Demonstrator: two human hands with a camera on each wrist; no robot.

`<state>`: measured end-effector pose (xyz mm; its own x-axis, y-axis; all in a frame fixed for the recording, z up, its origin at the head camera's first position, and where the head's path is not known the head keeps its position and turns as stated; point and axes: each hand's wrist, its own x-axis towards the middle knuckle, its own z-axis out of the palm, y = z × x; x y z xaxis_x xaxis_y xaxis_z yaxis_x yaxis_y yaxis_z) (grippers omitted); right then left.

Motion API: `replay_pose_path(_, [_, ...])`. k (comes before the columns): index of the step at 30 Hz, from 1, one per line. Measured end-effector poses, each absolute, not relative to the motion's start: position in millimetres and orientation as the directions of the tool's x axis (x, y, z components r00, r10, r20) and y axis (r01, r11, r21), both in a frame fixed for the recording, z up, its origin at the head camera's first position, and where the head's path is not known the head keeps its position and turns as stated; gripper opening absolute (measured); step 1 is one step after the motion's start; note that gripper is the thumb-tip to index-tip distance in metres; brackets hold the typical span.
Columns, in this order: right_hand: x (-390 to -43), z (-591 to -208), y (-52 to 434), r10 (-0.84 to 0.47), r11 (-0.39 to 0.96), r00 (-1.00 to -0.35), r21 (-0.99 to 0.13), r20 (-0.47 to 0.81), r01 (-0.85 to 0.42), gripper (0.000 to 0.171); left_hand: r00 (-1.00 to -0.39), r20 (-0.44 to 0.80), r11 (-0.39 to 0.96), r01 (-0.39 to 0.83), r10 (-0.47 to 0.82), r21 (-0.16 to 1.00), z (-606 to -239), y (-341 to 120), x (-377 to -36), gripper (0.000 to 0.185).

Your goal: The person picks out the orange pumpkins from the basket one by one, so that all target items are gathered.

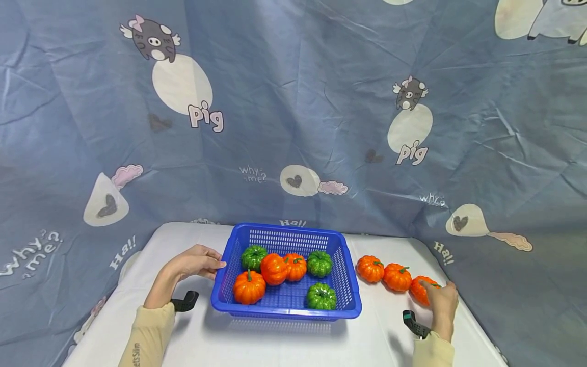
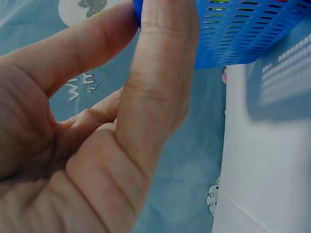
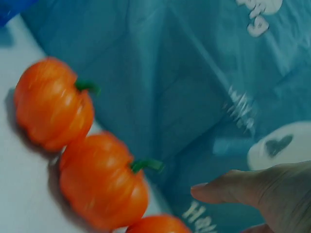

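My left hand [image 1: 199,262] pinches the left rim of a blue plastic basket [image 1: 286,312]; the left wrist view shows fingers [image 2: 158,73] at the blue edge. Three orange toy pumpkins [image 1: 249,288] and three glossy green ones [image 1: 321,296] sit inside the basket. To its right, three more orange pumpkins lie in a slanting row on the table. My right hand [image 1: 442,302] is over the nearest orange pumpkin [image 1: 420,291], partly covering it. In the right wrist view an extended finger [image 3: 228,187] shows apart from that pumpkin [image 3: 160,225].
The white table [image 1: 367,341] carries the basket and the row. A blue-grey curtain [image 1: 293,127] with pig drawings hangs behind and down both sides. Black cameras are strapped to the left wrist [image 1: 185,302] and right wrist [image 1: 415,324]. A shadow falls in front of the basket.
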<state>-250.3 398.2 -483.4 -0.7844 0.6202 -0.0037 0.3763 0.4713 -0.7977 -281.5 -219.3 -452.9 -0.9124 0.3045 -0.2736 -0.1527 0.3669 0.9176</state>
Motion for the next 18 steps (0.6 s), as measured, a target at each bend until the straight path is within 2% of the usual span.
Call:
replay_pose_path(9, [-253, -447, 367, 0.525, 0.538, -0.851, -0.783, 0.022, 0.312, 0.080, -0.919, -0.283, 0.378, -0.168, 0.274, 0.911, -455, -219, -281, 0.042])
replay_pose_path(13, [-257, -439, 350, 0.427, 0.566, -0.902, -0.797, 0.064, 0.211, 0.076, -0.919, -0.283, 0.379, -0.167, 0.275, 0.910, -455, -218, -280, 0.041])
replay_pose_path(18, [-264, -433, 331, 0.261, 0.528, -0.963, -0.845, 0.070, 0.082, 0.074, -0.915, -0.277, 0.376, -0.157, 0.292, 0.913, -453, -218, -280, 0.042])
